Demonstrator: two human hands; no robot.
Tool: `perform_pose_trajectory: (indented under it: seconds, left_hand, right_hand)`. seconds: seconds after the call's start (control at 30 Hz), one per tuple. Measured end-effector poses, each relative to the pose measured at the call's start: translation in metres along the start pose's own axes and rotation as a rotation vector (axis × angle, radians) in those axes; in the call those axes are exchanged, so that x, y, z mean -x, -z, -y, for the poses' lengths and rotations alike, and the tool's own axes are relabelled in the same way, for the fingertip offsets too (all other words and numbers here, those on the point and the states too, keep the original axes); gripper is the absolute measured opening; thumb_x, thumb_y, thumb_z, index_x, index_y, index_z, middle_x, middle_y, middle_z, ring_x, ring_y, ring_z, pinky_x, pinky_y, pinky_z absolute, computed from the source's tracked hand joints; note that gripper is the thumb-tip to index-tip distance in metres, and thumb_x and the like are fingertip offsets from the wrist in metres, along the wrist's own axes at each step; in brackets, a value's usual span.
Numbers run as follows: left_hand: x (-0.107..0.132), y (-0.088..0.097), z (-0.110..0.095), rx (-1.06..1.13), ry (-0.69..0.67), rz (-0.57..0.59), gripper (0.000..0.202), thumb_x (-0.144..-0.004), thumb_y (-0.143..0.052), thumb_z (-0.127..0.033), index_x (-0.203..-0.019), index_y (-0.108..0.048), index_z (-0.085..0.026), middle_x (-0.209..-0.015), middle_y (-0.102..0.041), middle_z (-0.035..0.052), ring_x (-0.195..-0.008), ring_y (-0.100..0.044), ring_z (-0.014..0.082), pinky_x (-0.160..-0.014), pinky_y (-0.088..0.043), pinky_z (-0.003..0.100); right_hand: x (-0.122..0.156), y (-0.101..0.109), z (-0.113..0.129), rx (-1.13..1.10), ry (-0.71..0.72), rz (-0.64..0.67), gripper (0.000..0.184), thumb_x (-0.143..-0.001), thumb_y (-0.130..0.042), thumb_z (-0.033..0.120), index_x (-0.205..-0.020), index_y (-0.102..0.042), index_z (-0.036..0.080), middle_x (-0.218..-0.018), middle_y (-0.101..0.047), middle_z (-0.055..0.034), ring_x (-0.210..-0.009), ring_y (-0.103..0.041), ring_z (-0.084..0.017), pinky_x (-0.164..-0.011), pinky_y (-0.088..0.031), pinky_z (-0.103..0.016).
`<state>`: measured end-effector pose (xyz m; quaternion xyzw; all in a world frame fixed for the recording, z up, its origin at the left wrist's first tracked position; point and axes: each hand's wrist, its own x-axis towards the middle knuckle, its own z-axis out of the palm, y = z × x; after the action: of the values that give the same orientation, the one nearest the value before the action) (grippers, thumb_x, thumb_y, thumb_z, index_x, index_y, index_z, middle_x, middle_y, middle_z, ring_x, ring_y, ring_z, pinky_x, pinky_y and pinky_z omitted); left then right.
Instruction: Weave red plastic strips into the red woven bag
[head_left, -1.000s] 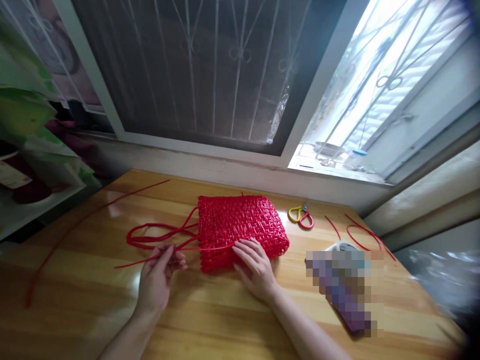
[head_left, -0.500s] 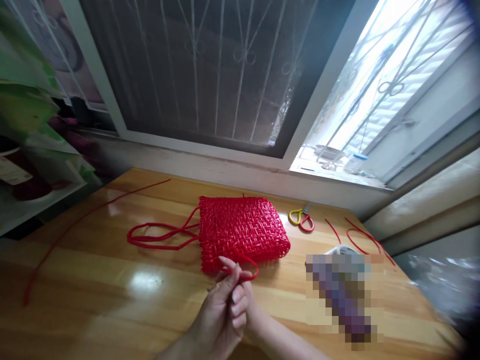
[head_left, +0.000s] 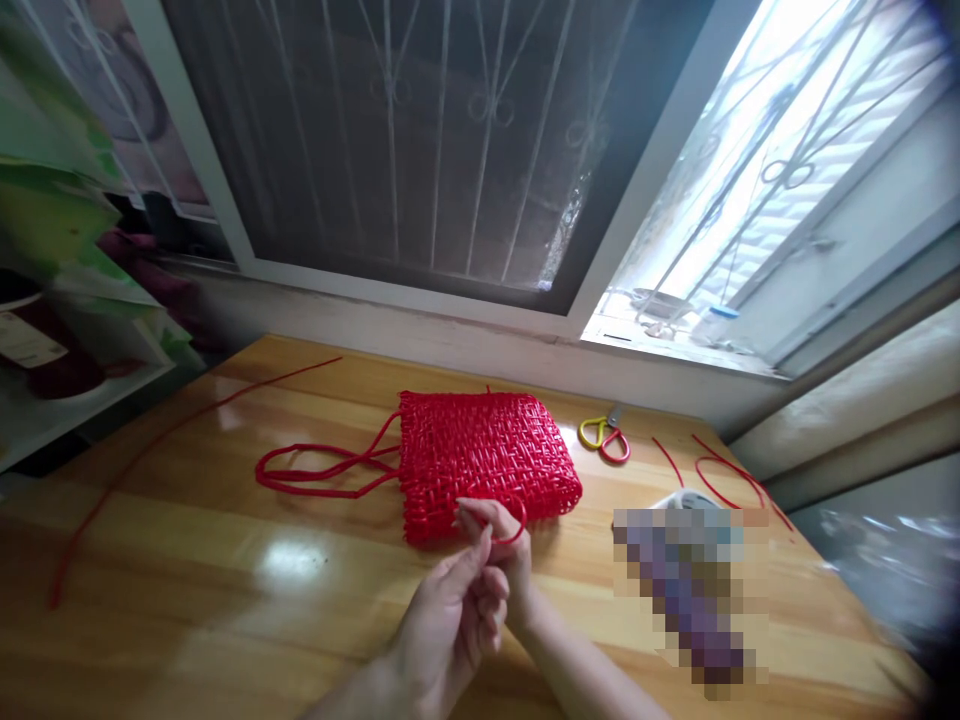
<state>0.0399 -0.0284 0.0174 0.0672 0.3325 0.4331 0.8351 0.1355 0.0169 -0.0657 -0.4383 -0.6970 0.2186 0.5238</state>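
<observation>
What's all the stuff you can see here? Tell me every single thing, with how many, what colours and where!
woven bag: one, red, middle of table
bag handles: two or so, red, left of bag
looped strand: one, red, at the hands
long strand: one, red, table's left
short strand: one, red, table's right
curled strands: count unclear, red, table's right
scissors: one pair, yellow and red handles, right of bag
white object: one, partly blurred, table's right
table: one, light brown, under the bag
window: one, pale frame, behind table
blue lid: one, windowsill
container: one, dark red, far-left shelf
left hand: one, bare, pinching looped strand
right hand: one, bare, beside bag's near edge
</observation>
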Motion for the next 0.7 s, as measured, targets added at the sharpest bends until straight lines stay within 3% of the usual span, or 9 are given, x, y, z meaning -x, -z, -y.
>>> perform_pose_trajectory:
  seconds: [0.13,0.2,0.27,0.33,0.4,0.5,0.57,0.7]
  left_hand:
    - [-0.006,0.024,-0.023,-0.361,-0.471,-0.079,0.029,-0.075,-0.059,-0.042,-0.087,-0.058,-0.015,-0.060,-0.055,-0.0017,-0.053,-0.049,0.0083,-0.053,-0.041,0.019]
    - [-0.012,0.044,-0.039,-0.483,-0.724,-0.236,0.025,-0.075,-0.058,-0.042,-0.077,-0.057,-0.017,-0.057,-0.052,-0.0032,-0.055,-0.047,0.0087,-0.056,-0.039,0.019]
    - [-0.020,0.065,-0.052,-0.675,-0.849,-0.359,0.030,-0.073,-0.059,-0.043,-0.061,-0.049,-0.018,-0.054,-0.046,-0.0043,-0.054,-0.043,0.0089,-0.057,-0.036,0.020]
    - [-0.028,0.082,-0.057,-0.901,-0.783,-0.406,0.037,-0.071,-0.059,-0.047,-0.054,-0.044,-0.018,-0.049,-0.040,-0.0053,-0.050,-0.038,0.0093,-0.052,-0.033,0.021]
    - [-0.035,0.092,-0.056,-1.023,-0.714,-0.438,0.037,-0.067,-0.061,-0.049,-0.054,-0.046,-0.018,-0.050,-0.043,-0.0050,-0.051,-0.042,0.0106,-0.052,-0.034,0.022]
    - [-0.046,0.092,-0.052,-0.927,-0.636,-0.373,0.032,-0.065,-0.065,-0.045,-0.076,-0.057,-0.016,-0.073,-0.063,0.0010,-0.071,-0.058,0.0164,-0.068,-0.043,0.026]
    - [-0.051,0.087,-0.052,-0.810,-0.597,-0.285,0.039,-0.066,-0.066,-0.040,-0.093,-0.058,-0.014,-0.092,-0.066,0.0064,-0.086,-0.060,0.0193,-0.080,-0.045,0.031]
    - [-0.058,0.078,-0.056,-0.716,-0.610,-0.266,0.037,-0.063,-0.069,-0.034,-0.092,-0.061,-0.013,-0.093,-0.068,0.0076,-0.088,-0.061,0.0205,-0.086,-0.044,0.035]
  right_hand:
    - [-0.015,0.007,-0.009,-0.035,-0.073,-0.095,0.018,-0.082,-0.051,0.021,-0.097,-0.062,0.020,-0.081,-0.068,-0.0035,-0.068,-0.065,-0.015,-0.064,-0.054,-0.026]
    - [-0.020,0.007,-0.010,-0.039,-0.086,-0.109,0.017,-0.083,-0.051,0.022,-0.095,-0.063,0.020,-0.077,-0.067,-0.0029,-0.064,-0.064,-0.014,-0.062,-0.054,-0.025]
    - [-0.021,0.006,-0.007,-0.039,-0.042,-0.120,0.015,-0.083,-0.052,0.022,-0.092,-0.063,0.020,-0.077,-0.066,-0.0034,-0.066,-0.063,-0.014,-0.063,-0.054,-0.026]
    - [-0.019,0.004,-0.002,-0.014,0.025,-0.109,0.013,-0.082,-0.053,0.020,-0.089,-0.064,0.021,-0.078,-0.065,-0.0039,-0.070,-0.063,-0.015,-0.066,-0.053,-0.027]
    - [-0.017,0.000,0.001,0.018,0.070,-0.077,0.013,-0.082,-0.053,0.019,-0.088,-0.065,0.022,-0.079,-0.064,-0.0041,-0.072,-0.063,-0.014,-0.067,-0.054,-0.026]
    - [-0.013,-0.004,0.003,0.051,0.087,-0.057,0.015,-0.083,-0.052,0.018,-0.090,-0.065,0.023,-0.082,-0.063,-0.0042,-0.073,-0.063,-0.014,-0.068,-0.054,-0.025]
    - [-0.013,-0.005,0.001,0.072,0.083,-0.078,0.016,-0.083,-0.052,0.017,-0.091,-0.064,0.023,-0.083,-0.063,-0.0046,-0.074,-0.063,-0.014,-0.068,-0.053,-0.025]
    - [-0.016,-0.003,-0.003,0.125,0.061,-0.136,0.013,-0.083,-0.052,0.019,-0.087,-0.064,0.021,-0.079,-0.064,-0.0045,-0.070,-0.062,-0.014,-0.066,-0.053,-0.025]
